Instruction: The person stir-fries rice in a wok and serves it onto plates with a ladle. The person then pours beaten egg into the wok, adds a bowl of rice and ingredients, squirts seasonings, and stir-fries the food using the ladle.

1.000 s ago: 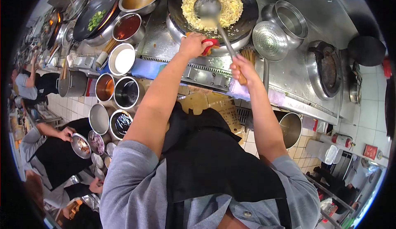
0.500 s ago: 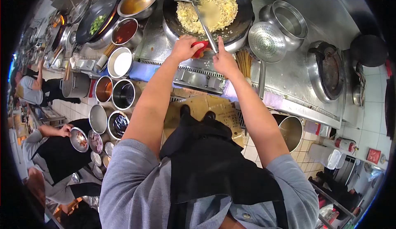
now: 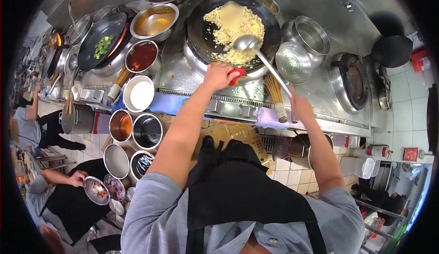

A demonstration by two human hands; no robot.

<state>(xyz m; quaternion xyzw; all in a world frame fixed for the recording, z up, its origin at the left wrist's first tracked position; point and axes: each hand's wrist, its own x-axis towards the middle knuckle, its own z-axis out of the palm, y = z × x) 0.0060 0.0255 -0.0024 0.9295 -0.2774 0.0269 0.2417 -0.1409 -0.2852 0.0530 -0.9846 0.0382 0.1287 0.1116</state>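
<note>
At the near edge of a black wok (image 3: 201, 32), my left hand (image 3: 218, 76) is closed on a red cloth (image 3: 237, 75); the part of the rim under it is hidden. Fried rice (image 3: 224, 33) with yellow egg bits lies in the wok, some of it scattered toward the near side. A pale blurred patch covers part of the rice. My right hand (image 3: 302, 108), smeared by motion, is closed round the handle of a long metal ladle (image 3: 270, 65). The ladle's bowl is over the near right part of the rice.
Right of the wok lie a perforated strainer (image 3: 294, 62), a metal pot (image 3: 312, 36) and a bamboo brush (image 3: 275, 96). Bowls of red sauce (image 3: 141, 56) and amber liquid (image 3: 154, 21) stand left. A co-worker's hand (image 3: 78, 179) holds a bowl of food (image 3: 96, 190) at lower left.
The ladle has swung from the wok's far left to its near right. My right hand has moved right and back toward me. The rice has shifted and spread; my left hand keeps its grip.
</note>
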